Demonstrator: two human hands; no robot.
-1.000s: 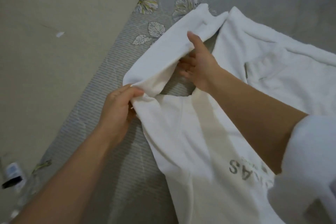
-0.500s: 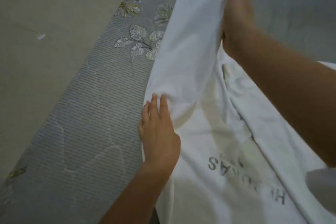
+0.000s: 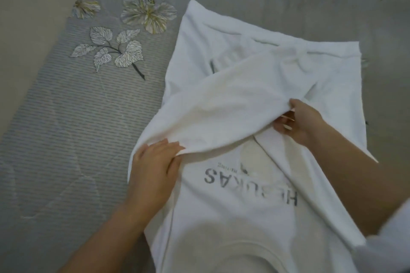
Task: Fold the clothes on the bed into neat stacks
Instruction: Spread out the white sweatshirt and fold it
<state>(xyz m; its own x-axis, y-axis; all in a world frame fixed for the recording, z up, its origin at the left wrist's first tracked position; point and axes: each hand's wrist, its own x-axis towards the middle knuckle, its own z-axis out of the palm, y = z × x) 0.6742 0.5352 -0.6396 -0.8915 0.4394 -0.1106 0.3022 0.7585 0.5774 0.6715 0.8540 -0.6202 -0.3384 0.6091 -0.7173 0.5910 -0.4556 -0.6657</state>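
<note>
A white T-shirt (image 3: 239,213) with grey upside-down lettering lies on the grey bed (image 3: 66,139), its collar nearest me. Its left sleeve (image 3: 221,104) is folded across the body toward the right. My left hand (image 3: 155,162) lies flat on the shirt's left edge, fingers tucked under the fold. My right hand (image 3: 295,122) pinches the sleeve's end at mid-right, just above the shirt body. A second white layer lies under the shirt toward the far side.
The bedspread has a striped band with a printed leaf motif (image 3: 111,51) and flowers (image 3: 148,13) at the far left. Beige floor (image 3: 26,29) runs along the bed's left side.
My right hand has brought the raised sleeve down and across the shirt to the right. My left hand has shifted down to the fold at the shirt's left edge.
</note>
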